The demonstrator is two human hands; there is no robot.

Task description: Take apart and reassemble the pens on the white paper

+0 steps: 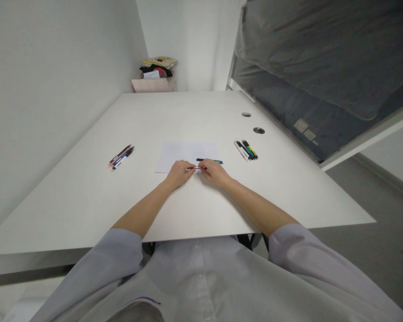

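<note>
My left hand (180, 173) and my right hand (216, 171) meet over the near edge of a white paper sheet (179, 152). Between their fingertips runs a thin, dark reddish stick (197, 168), pen-like in shape, pinched at both ends and lying level. It is too small to tell its exact kind. A teal and black pen (219, 161) lies just behind my right hand, over the sheet's right side, partly covered by the fingers.
Several pens (121, 156) lie in a slanted group on the left of the white table (87, 197). Another row of pens (246, 150) lies on the right. Two round cable holes (259, 130) sit beyond them, beside a dark grey partition (289, 107). A pink box (151, 85) stands at the far end.
</note>
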